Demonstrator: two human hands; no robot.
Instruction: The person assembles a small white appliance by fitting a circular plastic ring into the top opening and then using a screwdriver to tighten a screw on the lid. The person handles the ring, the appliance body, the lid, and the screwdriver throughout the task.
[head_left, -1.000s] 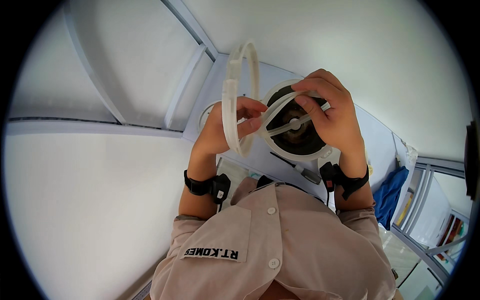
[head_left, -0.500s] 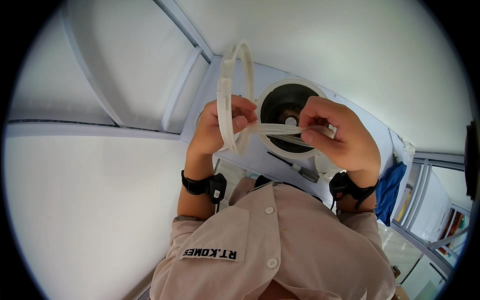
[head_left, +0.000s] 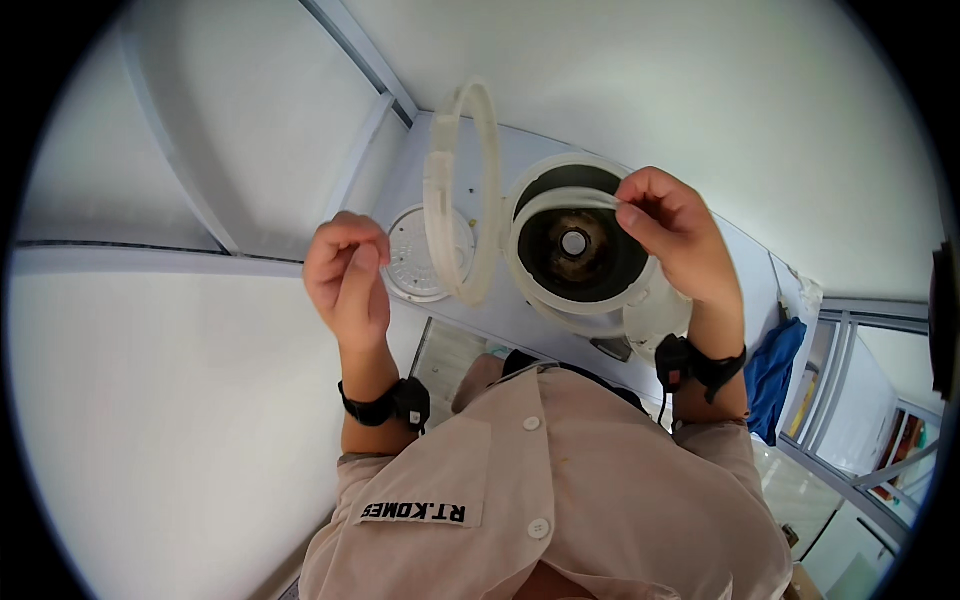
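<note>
My right hand [head_left: 680, 225] pinches a soft, whitish sealing ring [head_left: 565, 198] between thumb and fingers. The ring loops over the mouth of a white rice cooker body [head_left: 632, 296], whose dark inside shows a stained bottom with a round metal centre. My left hand [head_left: 348, 270] is raised off to the left, fingers curled against the thumb, with nothing visible in them. Between my left hand and the cooker stands a larger stiff white ring [head_left: 437, 205], upright at the cooker's left side; whether it is fixed to the cooker I cannot tell.
A round, light plate with small holes [head_left: 410, 265] lies on the white table [head_left: 520, 135] behind the upright ring. The handle of a screwdriver [head_left: 612, 348] shows at the near edge, beside a whitish rounded part [head_left: 660, 325]. A blue cloth [head_left: 778, 385] hangs at the right.
My left hand has let go of the soft sealing ring and moved left. That ring, stretched between both hands before, now springs into a wide loop over the cooker, held by my right hand.
</note>
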